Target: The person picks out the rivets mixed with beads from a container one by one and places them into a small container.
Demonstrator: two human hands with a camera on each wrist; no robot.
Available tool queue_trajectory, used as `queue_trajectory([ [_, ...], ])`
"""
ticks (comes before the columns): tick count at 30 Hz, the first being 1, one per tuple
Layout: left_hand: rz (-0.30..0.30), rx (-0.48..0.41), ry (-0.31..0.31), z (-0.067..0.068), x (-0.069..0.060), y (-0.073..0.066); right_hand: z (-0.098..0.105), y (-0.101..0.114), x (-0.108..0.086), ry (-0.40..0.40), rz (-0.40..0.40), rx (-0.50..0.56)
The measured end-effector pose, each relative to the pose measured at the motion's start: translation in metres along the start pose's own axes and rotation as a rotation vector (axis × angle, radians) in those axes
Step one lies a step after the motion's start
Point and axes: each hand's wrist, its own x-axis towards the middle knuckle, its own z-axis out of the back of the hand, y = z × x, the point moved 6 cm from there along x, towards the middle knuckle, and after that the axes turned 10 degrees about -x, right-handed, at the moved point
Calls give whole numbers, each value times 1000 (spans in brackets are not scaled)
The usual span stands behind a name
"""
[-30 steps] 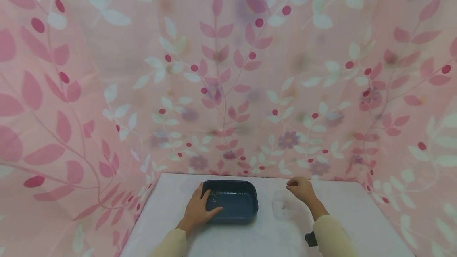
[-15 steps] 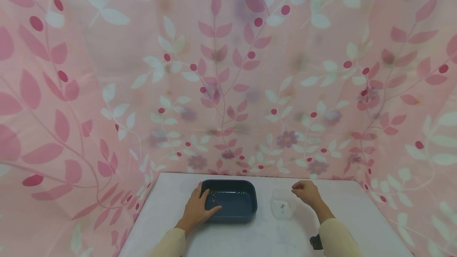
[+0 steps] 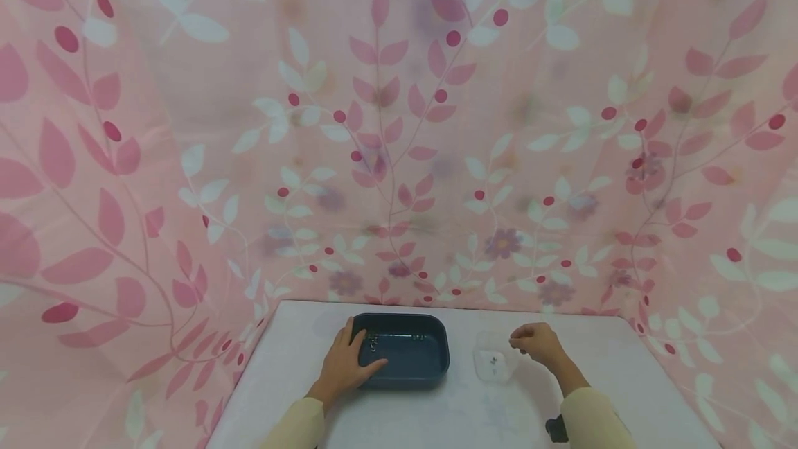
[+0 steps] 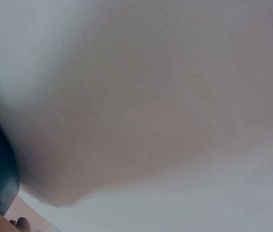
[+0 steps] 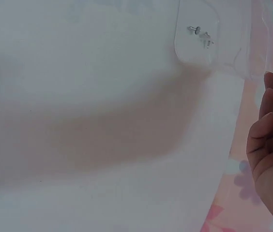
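Note:
A dark blue rectangular dish (image 3: 405, 366) stands on the white table, with small shiny metal pieces (image 3: 373, 344) inside near its left wall. My left hand (image 3: 344, 360) rests over the dish's left rim, fingers spread and thumb along the near side. To the right lies a small clear plastic box (image 3: 483, 371) holding several tiny metal pins (image 5: 207, 40), with its clear lid (image 5: 258, 43) raised. The right hand (image 3: 537, 343) has curled fingers, and its thumb and fingertips appear to pinch the lid's edge. The contact is hard to make out.
A white cloth covers the table (image 3: 455, 421). Pink floral fabric (image 3: 399, 158) hangs close behind it and along both sides. A black object (image 3: 557, 428) sits by the right sleeve, partly hidden.
My right hand has moved slightly right and lower beside the clear box, whose inside and pins now show more plainly. The left hand stays on the dish.

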Motion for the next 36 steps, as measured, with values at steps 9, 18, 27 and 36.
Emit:
queue_trajectory([
  [9,0,9,-4,1,0,-1,-5,-7,1,14,-24,22],
  [18,4,9,0,2,0,-3,-7,1,-5,-9,2,31],
  [27,11,-6,13,0,-2,-3,-20,7,-3,18,-9,45],
  [36,5,-3,2,3,-2,-4,-24,8,-1,16,2,37],
])
